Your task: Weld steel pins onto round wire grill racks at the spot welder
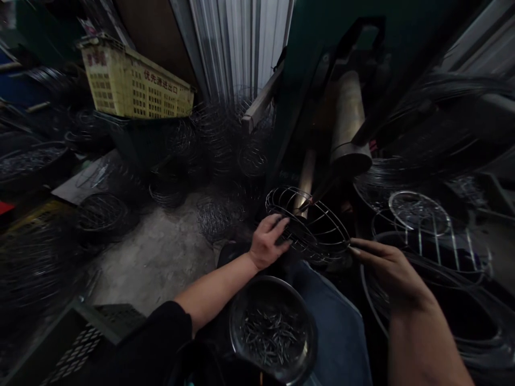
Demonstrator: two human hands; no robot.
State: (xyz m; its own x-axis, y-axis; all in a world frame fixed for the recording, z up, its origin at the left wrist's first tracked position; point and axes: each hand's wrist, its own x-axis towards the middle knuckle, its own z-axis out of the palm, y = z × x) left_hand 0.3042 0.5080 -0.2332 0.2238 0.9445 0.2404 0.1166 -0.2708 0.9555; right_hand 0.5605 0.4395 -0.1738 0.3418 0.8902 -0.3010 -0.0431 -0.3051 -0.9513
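A round wire basket (338,221) is tilted in front of the machine, around the tip of its lower metal rod (306,179). My left hand (267,244) is closed on the basket's near left side, fingers curled over the wires. At the right end of the rim, my right hand (388,262) pinches the wire between thumb and fingers. Below the basket, a metal bowl (309,316) of short metal pieces (271,335) rests at my lap. Dim light and blur hide the contact between rod and wires.
A thick metal cylinder (350,115) juts from the green machine (306,64) above the basket. Right of me, another wire basket (438,246) sits on a dark tub. Wire bundles (219,214) and a yellow crate (140,80) stand left, beyond the concrete floor (156,257).
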